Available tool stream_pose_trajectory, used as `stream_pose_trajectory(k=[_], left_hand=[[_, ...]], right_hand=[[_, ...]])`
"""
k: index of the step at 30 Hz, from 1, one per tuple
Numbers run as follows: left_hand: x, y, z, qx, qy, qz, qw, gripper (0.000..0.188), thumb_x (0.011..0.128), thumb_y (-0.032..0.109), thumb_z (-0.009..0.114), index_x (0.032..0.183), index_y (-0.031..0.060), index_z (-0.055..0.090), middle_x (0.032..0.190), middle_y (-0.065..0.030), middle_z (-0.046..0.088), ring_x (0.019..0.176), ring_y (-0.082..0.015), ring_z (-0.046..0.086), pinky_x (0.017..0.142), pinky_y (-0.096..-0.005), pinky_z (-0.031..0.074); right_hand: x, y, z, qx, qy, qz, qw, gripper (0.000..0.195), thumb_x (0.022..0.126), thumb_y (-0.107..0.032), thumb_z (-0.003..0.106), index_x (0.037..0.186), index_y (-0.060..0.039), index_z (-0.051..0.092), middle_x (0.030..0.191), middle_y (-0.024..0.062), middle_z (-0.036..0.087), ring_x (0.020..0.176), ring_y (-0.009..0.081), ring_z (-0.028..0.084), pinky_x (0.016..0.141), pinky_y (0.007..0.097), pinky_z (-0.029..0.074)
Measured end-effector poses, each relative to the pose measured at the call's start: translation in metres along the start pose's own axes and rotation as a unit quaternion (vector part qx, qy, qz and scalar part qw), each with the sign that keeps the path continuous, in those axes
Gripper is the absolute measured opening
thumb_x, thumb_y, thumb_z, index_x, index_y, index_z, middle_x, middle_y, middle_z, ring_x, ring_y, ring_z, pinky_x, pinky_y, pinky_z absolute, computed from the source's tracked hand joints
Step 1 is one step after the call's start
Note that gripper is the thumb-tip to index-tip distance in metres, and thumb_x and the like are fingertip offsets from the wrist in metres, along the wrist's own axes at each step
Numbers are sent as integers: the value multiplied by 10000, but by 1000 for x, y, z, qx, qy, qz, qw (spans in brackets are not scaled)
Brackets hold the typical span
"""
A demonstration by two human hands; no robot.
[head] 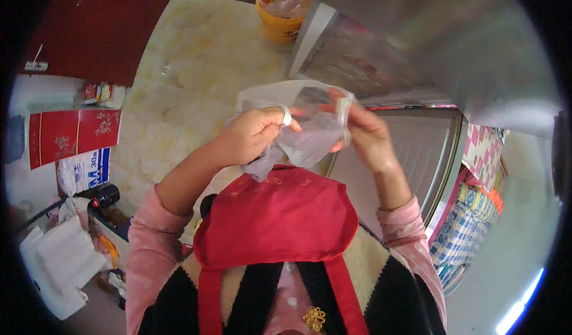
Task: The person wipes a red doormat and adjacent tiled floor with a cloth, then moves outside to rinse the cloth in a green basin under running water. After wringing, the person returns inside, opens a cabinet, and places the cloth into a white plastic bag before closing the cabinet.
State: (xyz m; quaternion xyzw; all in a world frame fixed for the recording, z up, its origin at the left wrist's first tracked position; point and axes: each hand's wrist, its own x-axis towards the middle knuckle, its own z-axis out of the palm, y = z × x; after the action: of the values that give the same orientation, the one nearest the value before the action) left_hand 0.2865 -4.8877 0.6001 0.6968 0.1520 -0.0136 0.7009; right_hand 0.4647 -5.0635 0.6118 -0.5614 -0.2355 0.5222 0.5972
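Note:
A translucent white plastic bag (308,138) is stretched between my two hands, in front of the red apron (277,219) that I wear. My left hand (261,131) grips the bag's rim on its left side, and a twisted strip of the rim loops over the thumb and finger. On the bag's other side my right hand (357,120) has its fingers spread, with the bunched rim running across them. Some fingertips show through the thin plastic. The lower part of the bag hangs close to the apron's upper edge.
An orange bucket (281,20) lined with a plastic bag stands on the marbled floor (196,58) ahead. At the right are a doorway and folded checked cloths (464,228). A dark red cabinet (103,18) fills the upper left; a white cloth (67,254) and packages lie at the left.

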Motion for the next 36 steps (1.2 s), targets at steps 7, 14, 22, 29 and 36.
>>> stream_pose_trajectory(k=[7, 14, 22, 29, 36], left_hand=[[-5, 41, -13, -119, -140, -139, 973, 246, 851, 71, 477, 990, 58, 680, 849, 4, 600, 726, -60, 518, 644, -222, 430], [-56, 47, -32, 62, -146, -103, 982, 263, 838, 76, 548, 1079, 53, 652, 790, 11, 592, 627, -61, 535, 577, -211, 448], [-103, 13, -62, -157, 120, -156, 968, 78, 792, 11, 623, 861, 36, 598, 742, -17, 604, 552, -78, 539, 432, -218, 430], [-118, -51, -70, -105, 80, -203, 970, 137, 806, 128, 660, 763, 71, 543, 681, -2, 539, 569, -64, 487, 517, -218, 385], [-97, -31, -44, -295, 18, -166, 941, 262, 886, 296, 541, 832, 44, 584, 622, -38, 547, 534, -103, 514, 532, -216, 394]], right_hand=[[30, 9, 51, -313, -117, -296, 895, 466, 713, -4, 651, 1158, -7, 515, 1103, 125, 549, 1025, 300, 497, 880, 365, 391], [53, 37, 90, -259, -279, -228, 896, 362, 716, -81, 666, 1064, -54, 570, 921, 106, 580, 935, 278, 491, 887, 380, 343], [48, 20, 97, -245, -324, -201, 891, 262, 746, -223, 694, 798, -36, 518, 820, 112, 529, 853, 300, 474, 818, 378, 350], [19, 11, 59, -256, -369, -183, 875, 207, 819, -186, 659, 845, -6, 562, 961, 75, 593, 943, 237, 492, 893, 366, 355], [22, 35, 79, 119, -233, 125, 957, 314, 895, -101, 524, 1196, -19, 559, 1236, 83, 553, 1072, 172, 543, 906, 290, 403]])
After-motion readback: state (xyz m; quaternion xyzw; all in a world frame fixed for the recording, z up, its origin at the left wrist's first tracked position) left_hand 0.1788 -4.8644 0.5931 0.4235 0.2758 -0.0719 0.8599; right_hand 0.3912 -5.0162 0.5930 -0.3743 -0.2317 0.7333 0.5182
